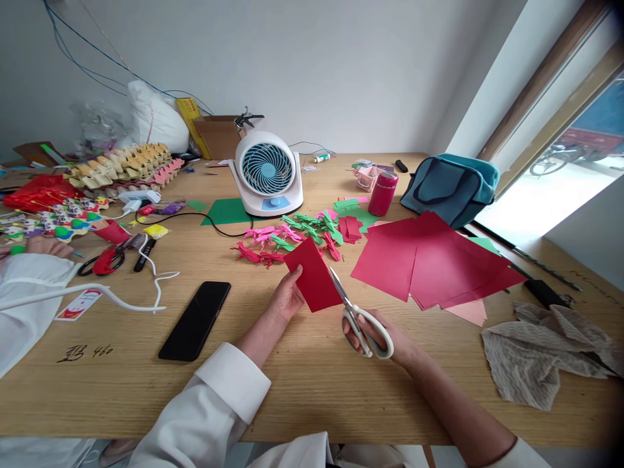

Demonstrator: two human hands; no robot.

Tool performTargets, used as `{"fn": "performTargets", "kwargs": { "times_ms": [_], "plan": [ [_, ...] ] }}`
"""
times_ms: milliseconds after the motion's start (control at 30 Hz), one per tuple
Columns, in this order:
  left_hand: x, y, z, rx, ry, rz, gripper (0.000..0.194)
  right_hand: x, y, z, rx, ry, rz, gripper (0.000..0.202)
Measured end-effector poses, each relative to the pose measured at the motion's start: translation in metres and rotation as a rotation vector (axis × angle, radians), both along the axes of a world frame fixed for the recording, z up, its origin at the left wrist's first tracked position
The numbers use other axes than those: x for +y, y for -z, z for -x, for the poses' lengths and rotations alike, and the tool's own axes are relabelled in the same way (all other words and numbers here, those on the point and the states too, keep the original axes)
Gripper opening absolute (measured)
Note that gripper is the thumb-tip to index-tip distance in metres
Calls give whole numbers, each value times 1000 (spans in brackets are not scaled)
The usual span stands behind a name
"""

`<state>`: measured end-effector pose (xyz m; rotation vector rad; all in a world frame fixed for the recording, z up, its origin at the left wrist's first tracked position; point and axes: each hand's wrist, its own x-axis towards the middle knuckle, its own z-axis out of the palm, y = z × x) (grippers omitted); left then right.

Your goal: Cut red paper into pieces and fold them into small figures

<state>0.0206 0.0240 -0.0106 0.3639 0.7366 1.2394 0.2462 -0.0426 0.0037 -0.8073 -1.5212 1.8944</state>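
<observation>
My left hand (286, 296) grips a rectangular piece of red paper (314, 276) by its left edge, thumb on top. In my right hand (385, 335) is a pair of scissors (351, 309) with white handles, my fingers through the loops. Their blades point up and away, close beside the right edge of the paper; whether they touch it I cannot tell. Beyond the paper lies a heap of small cut paper pieces (312, 225) in green, pink and red. Larger red sheets (439, 263) are spread out to the right.
A white fan (268, 172) stands at the back, with a red flask (383, 194) and a blue bag (446, 188) to its right. A black phone (195, 320) lies left of my arm. Another person's hand (49, 247) is at the far left. A crumpled cloth (541, 351) lies right.
</observation>
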Motion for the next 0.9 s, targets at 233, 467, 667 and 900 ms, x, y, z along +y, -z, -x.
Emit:
{"fn": "performTargets", "kwargs": {
  "times_ms": [233, 467, 667, 900],
  "plan": [
    [1, -3, 2, 69, -39, -83, 29, 0, 0, 0, -14, -12, -1, 52],
    [-4, -1, -6, 138, 19, -94, 34, 1, 2, 2, 24, 55, 33, 52],
    [-7, -2, -7, 157, 63, -3, 31, 4, 17, 1, 129, 114, 63, 48],
    [-9, -4, -7, 147, 82, -37, 27, 7, 23, -1, 146, 101, 59, 47]
  ]
}}
